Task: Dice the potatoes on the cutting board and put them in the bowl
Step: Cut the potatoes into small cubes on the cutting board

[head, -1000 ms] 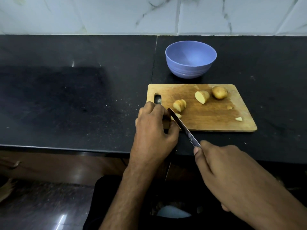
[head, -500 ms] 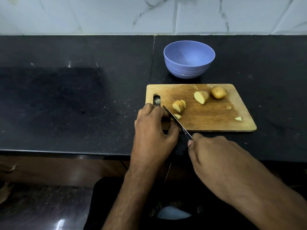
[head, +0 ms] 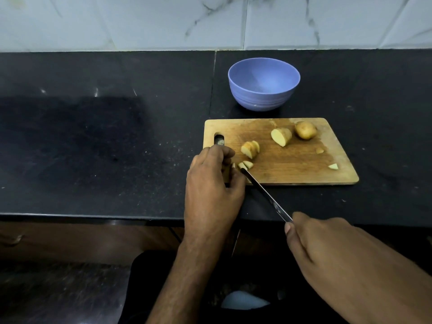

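— Left hand [head: 211,183] curled on a potato piece at the board's [head: 292,169] near-left corner; right hand [head: 311,239] clenched on the knife [head: 264,192].
— Best to tuck fingertips, slice evenly. Bowl [head: 264,99] just behind the board, empty.

A wooden cutting board [head: 292,164] carries a whole potato [head: 305,130] at its far right, a half [head: 281,136] beside it, slices [head: 250,149] and small pieces [head: 246,165] near left. The empty blue bowl [head: 263,90] stands just beyond.

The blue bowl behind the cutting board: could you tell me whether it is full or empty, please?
Empty: the blue bowl shows only its bare inside, and every potato piece lies on the cutting board.
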`<state>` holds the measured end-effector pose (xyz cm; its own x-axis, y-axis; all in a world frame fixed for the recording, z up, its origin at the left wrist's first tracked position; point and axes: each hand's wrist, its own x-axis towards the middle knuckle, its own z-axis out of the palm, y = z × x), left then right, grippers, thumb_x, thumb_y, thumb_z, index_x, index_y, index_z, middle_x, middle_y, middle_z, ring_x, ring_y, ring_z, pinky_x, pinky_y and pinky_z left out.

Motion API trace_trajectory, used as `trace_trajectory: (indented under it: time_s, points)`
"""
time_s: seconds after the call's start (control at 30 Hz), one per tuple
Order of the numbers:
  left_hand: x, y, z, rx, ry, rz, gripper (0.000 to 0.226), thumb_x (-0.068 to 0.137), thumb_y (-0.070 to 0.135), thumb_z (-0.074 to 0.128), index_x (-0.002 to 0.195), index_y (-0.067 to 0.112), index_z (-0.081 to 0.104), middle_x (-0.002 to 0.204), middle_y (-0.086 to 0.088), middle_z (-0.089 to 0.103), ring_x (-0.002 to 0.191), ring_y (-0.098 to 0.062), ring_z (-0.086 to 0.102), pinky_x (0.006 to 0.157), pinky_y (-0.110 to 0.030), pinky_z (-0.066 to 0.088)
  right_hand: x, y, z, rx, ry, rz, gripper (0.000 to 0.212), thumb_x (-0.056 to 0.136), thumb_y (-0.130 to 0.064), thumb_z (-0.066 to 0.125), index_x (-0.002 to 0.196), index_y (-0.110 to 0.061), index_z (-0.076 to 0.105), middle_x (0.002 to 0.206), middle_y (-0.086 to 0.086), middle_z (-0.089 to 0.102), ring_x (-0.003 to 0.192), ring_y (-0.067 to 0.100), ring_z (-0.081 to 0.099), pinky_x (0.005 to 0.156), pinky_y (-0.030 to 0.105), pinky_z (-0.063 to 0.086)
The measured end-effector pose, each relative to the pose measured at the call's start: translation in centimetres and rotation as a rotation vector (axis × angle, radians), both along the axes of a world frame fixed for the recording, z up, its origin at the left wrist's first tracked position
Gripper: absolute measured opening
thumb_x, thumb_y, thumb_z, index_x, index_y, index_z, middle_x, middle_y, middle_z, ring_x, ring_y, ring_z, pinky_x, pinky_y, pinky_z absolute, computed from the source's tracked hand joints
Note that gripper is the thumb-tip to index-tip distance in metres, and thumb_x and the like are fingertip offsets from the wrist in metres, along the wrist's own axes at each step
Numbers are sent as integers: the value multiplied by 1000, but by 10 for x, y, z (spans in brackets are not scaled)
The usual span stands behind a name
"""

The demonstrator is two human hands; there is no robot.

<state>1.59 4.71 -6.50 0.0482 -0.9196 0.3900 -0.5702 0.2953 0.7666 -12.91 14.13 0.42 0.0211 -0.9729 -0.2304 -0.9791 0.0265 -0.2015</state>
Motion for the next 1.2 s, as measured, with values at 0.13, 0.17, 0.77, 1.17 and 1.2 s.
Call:
trace_trajectory:
  time_s: [0.13,0.17,0.77,1.17,1.2]
  points:
    - [2,1,1,23,34,-14,28,84,10,68,110,21,65,97,14,63,96,-10,61,82,-34,56,-7,2,-2,7,-34,-7,36,101,-50,16,78,-29,34,70,-4,56,61,10,57,61,22,48]
    - [3,1,2,26,42,-18,28,84,9,67,110,21,65,98,14,63,97,-9,62,82,-33,56,-10,3,-3,8,-43,-5,36,100,-51,16,79,-30,35,71,-4,57,62,10,58,63,23,50]
    - [0,-3,0,25,-79,-36,16,84,35,78,89,31,63,93,15,54,93,-7,56,85,-40,52,-28,1,-2,-51,-43,-15,37,99,-55,11,87,-32,38,74,-5,57,67,8,58,64,24,49]
    - [5,-6,1,61,-106,-144,37,88,34,71,124,34,61,101,19,51,101,-8,56,90,-47,52,-22,-4,1,-90,-65,-41,39,97,-56,10,82,-32,37,71,-2,58,62,9,59,56,23,45]
    - [6,-7,0,67,-112,-148,37,89,35,71,125,35,61,102,19,52,101,-8,56,90,-47,52,-23,-4,1,-90,-73,-45,38,97,-56,11,81,-32,37,70,-2,58,61,8,59,55,23,44]
